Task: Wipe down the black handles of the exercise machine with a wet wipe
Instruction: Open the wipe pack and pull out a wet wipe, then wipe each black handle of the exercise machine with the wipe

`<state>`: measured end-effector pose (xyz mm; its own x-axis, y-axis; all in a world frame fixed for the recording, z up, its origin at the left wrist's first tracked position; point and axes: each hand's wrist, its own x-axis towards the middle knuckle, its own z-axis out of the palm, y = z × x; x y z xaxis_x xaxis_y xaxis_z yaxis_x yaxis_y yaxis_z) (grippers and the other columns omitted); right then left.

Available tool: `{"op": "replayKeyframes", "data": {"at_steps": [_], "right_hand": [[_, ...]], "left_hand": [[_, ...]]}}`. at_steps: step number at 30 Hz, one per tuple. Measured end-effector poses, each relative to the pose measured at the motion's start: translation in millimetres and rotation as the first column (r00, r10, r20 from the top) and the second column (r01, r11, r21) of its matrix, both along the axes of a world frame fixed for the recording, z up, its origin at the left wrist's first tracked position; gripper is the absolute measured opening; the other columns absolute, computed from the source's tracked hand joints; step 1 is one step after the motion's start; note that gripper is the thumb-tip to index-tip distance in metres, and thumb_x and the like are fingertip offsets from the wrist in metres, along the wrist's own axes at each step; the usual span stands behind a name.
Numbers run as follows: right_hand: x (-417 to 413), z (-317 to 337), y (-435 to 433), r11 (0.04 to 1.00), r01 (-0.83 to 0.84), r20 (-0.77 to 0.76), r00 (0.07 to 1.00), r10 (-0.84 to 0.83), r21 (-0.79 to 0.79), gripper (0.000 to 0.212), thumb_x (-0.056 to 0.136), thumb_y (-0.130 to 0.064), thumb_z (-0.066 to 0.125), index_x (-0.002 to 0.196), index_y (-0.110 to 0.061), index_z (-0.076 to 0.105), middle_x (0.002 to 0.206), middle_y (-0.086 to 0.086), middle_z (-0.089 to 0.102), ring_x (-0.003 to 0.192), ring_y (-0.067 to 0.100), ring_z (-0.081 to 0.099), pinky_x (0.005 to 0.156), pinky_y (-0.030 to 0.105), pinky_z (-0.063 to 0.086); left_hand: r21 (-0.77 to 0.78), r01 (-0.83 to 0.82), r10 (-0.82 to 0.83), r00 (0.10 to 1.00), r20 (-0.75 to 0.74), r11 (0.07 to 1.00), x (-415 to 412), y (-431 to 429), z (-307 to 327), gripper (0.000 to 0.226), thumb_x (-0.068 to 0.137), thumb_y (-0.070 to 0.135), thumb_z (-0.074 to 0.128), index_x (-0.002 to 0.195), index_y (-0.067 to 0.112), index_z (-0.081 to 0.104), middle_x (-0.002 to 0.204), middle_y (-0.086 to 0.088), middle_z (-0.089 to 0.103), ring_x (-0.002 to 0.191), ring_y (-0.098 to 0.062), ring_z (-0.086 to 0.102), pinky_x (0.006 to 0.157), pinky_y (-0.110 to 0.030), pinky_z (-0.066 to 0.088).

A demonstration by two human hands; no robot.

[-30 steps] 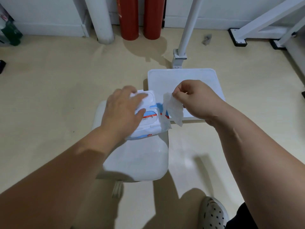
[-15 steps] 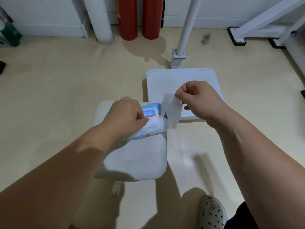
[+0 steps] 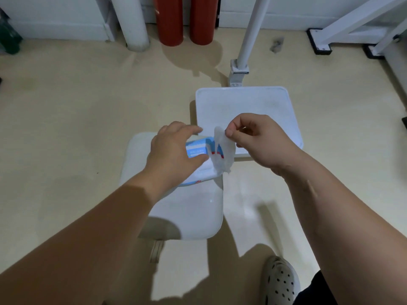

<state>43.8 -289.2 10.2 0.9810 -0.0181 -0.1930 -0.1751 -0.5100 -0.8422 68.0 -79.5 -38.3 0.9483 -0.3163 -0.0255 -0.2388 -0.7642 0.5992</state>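
A white wet wipe [image 3: 225, 155] hangs from my right hand [image 3: 259, 142], pinched at its top edge between thumb and forefinger, just right of the pack. The blue and white wipe pack [image 3: 198, 150] lies on a white padded seat [image 3: 193, 208]. My left hand [image 3: 171, 153] is spread over the pack, fingers fairly straight across its top and thumb pressing on it. The wipe's lower end still touches the pack's right end. No black handles are in view.
A white square platform [image 3: 242, 102] with an upright white pole [image 3: 251, 29] sits on the beige floor behind the seat. Two red cylinders [image 3: 185, 18] and a white pipe [image 3: 132, 23] stand by the wall. A white machine frame [image 3: 352, 18] is at the far right, my shoe [image 3: 279, 280] below.
My right hand has drawn the wipe up and out to the right of the pack. My left hand curled over the pack's lid, then spread its fingers again.
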Motion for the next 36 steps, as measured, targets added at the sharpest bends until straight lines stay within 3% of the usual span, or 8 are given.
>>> {"op": "replayKeyframes", "data": {"at_steps": [4, 7, 13, 19, 23, 29, 32, 36], "right_hand": [[-9, 44, -6, 0.997, -0.027, -0.030, 0.999, 0.029, 0.071, 0.015, 0.094, -0.012, 0.066, 0.081, -0.017, 0.069, 0.082, -0.003, 0.070, 0.078, 0.025, 0.063, 0.079, 0.042, 0.053], [-10, 102, -6, 0.997, -0.017, -0.059, 0.998, 0.021, 0.069, 0.014, 0.095, -0.010, 0.065, 0.083, -0.015, 0.068, 0.080, -0.003, 0.067, 0.075, 0.013, 0.058, 0.074, 0.032, 0.050], [-8, 250, 11, 0.996, 0.086, -0.093, 0.992, -0.083, 0.031, 0.013, 0.098, -0.012, 0.060, 0.085, -0.011, 0.064, 0.083, 0.007, 0.070, 0.078, 0.022, 0.062, 0.080, 0.051, 0.054], [-25, 425, 48, 0.972, 0.205, -0.070, 0.978, -0.198, 0.114, 0.007, 0.094, -0.004, 0.062, 0.089, -0.008, 0.065, 0.076, 0.004, 0.067, 0.069, 0.012, 0.061, 0.070, 0.026, 0.049], [-55, 531, 73, 0.912, 0.363, -0.059, 0.932, -0.358, 0.191, 0.008, 0.093, -0.007, 0.065, 0.091, -0.015, 0.066, 0.068, 0.005, 0.057, 0.062, 0.011, 0.055, 0.068, 0.032, 0.046], [-124, 639, 99, 0.726, 0.626, -0.031, 0.763, -0.645, 0.284, 0.019, 0.096, -0.030, 0.065, 0.081, -0.019, 0.064, 0.063, 0.009, 0.066, 0.058, 0.015, 0.062, 0.068, 0.041, 0.053], [-160, 655, 96, 0.631, 0.676, -0.091, 0.707, -0.702, 0.381, 0.008, 0.094, -0.031, 0.069, 0.092, -0.024, 0.071, 0.080, 0.006, 0.075, 0.075, 0.017, 0.074, 0.081, 0.049, 0.061], [-188, 669, 69, 0.534, 0.702, -0.134, 0.655, -0.743, 0.471, 0.030, 0.093, -0.038, 0.070, 0.119, -0.024, 0.067, 0.092, 0.003, 0.077, 0.089, 0.020, 0.074, 0.088, 0.045, 0.061]], "left_hand": [[-0.323, -0.047, -0.001, 0.989, -0.147, 0.945, -2, -15, 54, 0.057, 0.078, 0.034, 0.083, 0.130, 0.033, 0.061, 0.127, 0.016, 0.059, 0.111, -0.002, 0.056, 0.092, -0.011, 0.039], [-0.393, -0.083, -0.006, 0.976, -0.219, 0.916, -1, -29, 108, 0.038, 0.081, 0.023, 0.081, 0.116, 0.031, 0.071, 0.114, 0.018, 0.068, 0.104, 0.004, 0.060, 0.090, -0.013, 0.045], [-0.426, -0.223, 0.148, 0.968, -0.204, 0.877, -7, -18, 265, 0.011, 0.084, 0.010, 0.072, 0.081, 0.019, 0.077, 0.073, 0.017, 0.071, 0.070, 0.001, 0.063, 0.066, -0.013, 0.048], [-0.473, -0.287, 0.156, 0.942, -0.296, 0.833, -16, 14, 456, 0.013, 0.083, 0.009, 0.073, 0.079, 0.021, 0.076, 0.065, 0.012, 0.067, 0.056, 0.001, 0.056, 0.059, -0.013, 0.046], [-0.493, -0.238, 0.047, 0.928, -0.368, 0.837, -27, 31, 580, 0.015, 0.082, 0.008, 0.069, 0.074, 0.020, 0.073, 0.068, 0.000, 0.069, 0.059, -0.008, 0.055, 0.062, -0.026, 0.048], [-0.550, -0.174, -0.118, 0.883, -0.454, 0.817, -42, 23, 706, 0.021, 0.088, 0.007, 0.067, 0.073, 0.021, 0.071, 0.068, 0.004, 0.066, 0.061, -0.010, 0.053, 0.056, -0.022, 0.043], [-0.584, -0.095, -0.198, 0.887, -0.418, 0.807, -59, -11, 746, 0.016, 0.089, 0.005, 0.068, 0.077, 0.016, 0.071, 0.058, 0.014, 0.061, 0.055, 0.000, 0.051, 0.054, -0.013, 0.041], [-0.613, -0.021, -0.296, 0.862, -0.411, 0.790, -92, -58, 774, 0.008, 0.090, 0.005, 0.068, 0.083, 0.009, 0.071, 0.064, 0.007, 0.063, 0.059, -0.008, 0.055, 0.053, -0.018, 0.043]]}}
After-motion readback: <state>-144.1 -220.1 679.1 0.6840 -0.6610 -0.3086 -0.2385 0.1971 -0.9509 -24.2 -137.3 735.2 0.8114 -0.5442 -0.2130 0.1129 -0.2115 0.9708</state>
